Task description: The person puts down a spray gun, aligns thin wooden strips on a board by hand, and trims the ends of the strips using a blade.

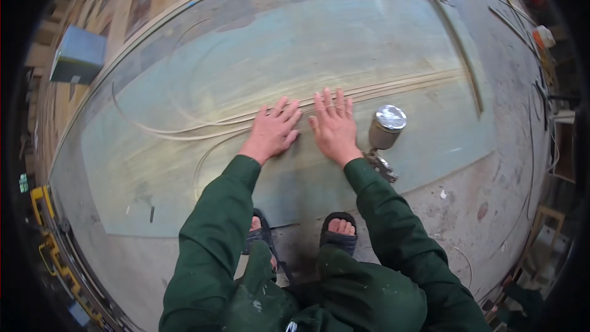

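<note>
Several thin, pale strips (399, 88) lie side by side across a blue-green sheet (369, 31) on the floor, curving apart at their left ends. My left hand (272, 130) rests flat on them with fingers stretched out. Just to its right, my right hand (335, 128) also lies flat, palm down, its fingertips over the strips. Neither hand is closed round anything. What is under the palms is hidden. Beside my right wrist stands a spray gun with a foil-topped cup (386, 129); its metal body is partly hidden by my sleeve.
A long dark bar (458, 46) crosses the sheet's right side. A grey-blue box (80, 54) sits on wooden boards at the left. Yellow clamps (44, 206) line the lower left. My sandalled feet (339, 227) are at the sheet's near edge. A hose lies at the right.
</note>
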The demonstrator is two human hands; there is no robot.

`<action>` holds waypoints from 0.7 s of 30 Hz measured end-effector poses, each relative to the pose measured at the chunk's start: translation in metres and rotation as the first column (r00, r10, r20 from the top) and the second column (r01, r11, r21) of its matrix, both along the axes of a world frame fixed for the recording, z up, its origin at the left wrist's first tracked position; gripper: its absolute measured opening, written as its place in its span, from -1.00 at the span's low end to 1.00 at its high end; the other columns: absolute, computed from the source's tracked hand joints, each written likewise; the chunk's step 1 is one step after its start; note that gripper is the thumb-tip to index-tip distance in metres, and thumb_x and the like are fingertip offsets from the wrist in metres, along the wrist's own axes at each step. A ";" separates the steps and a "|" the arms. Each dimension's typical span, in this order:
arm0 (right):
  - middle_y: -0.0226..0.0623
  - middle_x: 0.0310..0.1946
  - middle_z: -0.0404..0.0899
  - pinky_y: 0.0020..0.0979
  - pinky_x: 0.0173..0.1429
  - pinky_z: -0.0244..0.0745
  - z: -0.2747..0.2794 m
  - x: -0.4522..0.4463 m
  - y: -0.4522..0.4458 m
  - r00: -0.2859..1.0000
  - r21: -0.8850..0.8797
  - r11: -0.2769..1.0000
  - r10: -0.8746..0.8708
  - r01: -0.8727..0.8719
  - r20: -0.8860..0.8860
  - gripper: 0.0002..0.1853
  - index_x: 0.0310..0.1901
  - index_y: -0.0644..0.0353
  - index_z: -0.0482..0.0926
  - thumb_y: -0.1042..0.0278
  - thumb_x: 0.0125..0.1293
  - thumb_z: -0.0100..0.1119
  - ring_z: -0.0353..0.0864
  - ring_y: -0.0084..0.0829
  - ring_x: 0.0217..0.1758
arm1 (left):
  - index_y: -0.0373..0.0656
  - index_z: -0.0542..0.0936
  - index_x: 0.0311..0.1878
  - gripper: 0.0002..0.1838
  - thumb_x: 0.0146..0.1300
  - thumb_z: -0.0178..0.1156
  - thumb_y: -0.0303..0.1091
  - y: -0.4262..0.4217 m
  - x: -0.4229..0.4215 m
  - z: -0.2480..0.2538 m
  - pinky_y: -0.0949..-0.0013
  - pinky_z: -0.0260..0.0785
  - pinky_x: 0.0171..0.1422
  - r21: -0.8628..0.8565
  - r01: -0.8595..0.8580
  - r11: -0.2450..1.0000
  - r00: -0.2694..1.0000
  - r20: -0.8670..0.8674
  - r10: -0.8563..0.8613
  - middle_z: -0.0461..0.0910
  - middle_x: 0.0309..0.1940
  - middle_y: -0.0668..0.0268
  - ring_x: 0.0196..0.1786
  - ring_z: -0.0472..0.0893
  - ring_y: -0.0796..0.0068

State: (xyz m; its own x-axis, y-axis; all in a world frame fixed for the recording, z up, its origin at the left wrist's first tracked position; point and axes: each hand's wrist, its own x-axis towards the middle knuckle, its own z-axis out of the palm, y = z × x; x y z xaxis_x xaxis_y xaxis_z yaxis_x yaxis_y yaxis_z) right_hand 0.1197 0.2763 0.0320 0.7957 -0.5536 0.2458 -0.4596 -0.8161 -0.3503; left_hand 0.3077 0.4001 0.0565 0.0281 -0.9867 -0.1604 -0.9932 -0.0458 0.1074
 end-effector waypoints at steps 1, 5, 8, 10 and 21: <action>-0.10 0.80 0.11 0.19 0.86 -0.15 -0.011 -0.001 -0.001 0.998 0.003 1.000 -0.015 0.015 -0.065 -0.26 0.72 0.10 0.26 0.04 0.64 0.16 -0.07 0.15 0.87 | 0.08 0.43 0.68 -0.26 0.50 0.26 0.06 0.003 0.001 0.000 -0.32 0.13 0.73 0.001 -0.005 1.000 1.000 -0.012 0.005 0.26 0.77 0.27 0.78 0.24 0.07; -0.19 0.82 0.09 0.15 0.88 -0.22 -0.018 0.000 0.001 0.985 -0.028 0.998 -0.057 0.053 -0.165 -0.27 0.74 0.04 0.26 -0.12 0.70 0.03 -0.13 0.12 0.89 | 0.05 0.39 0.70 -0.20 0.45 0.31 0.03 0.050 0.018 0.009 -0.30 -0.05 0.81 -0.062 -0.221 0.973 0.969 -0.126 0.212 0.25 0.77 0.17 0.77 0.20 -0.08; -0.18 0.81 0.12 0.16 0.87 -0.21 -0.019 0.000 0.001 0.986 -0.022 0.998 -0.060 0.057 -0.157 -0.29 0.71 0.04 0.32 -0.11 0.68 0.07 -0.12 0.12 0.89 | -0.09 0.40 0.67 -0.22 0.44 0.35 -0.10 0.145 0.042 0.001 -0.15 0.12 0.74 -0.219 -0.490 0.844 0.870 -0.062 0.489 0.39 0.65 0.02 0.68 0.33 -0.12; -0.18 0.80 0.13 0.16 0.87 -0.21 -0.021 0.001 0.001 0.989 -0.016 0.997 -0.070 0.069 -0.133 -0.29 0.71 0.04 0.33 -0.11 0.68 0.08 -0.12 0.13 0.89 | -0.15 0.50 0.56 -0.31 0.42 0.38 -0.14 0.213 0.052 -0.002 -0.07 0.30 0.58 -0.220 -0.688 0.692 0.714 -0.030 0.700 0.58 0.41 -0.02 0.47 0.51 -0.13; -0.15 0.78 0.18 0.23 0.85 -0.17 -0.024 0.003 0.003 0.989 -0.038 0.996 -0.085 0.081 -0.120 -0.29 0.67 0.06 0.39 -0.11 0.65 0.12 -0.08 0.20 0.87 | -0.24 0.74 -0.26 -0.83 0.42 0.39 -0.33 0.310 0.164 0.063 0.32 0.43 -0.41 0.175 -0.961 0.212 0.110 -0.464 0.879 0.69 -0.44 0.36 -0.51 0.57 0.58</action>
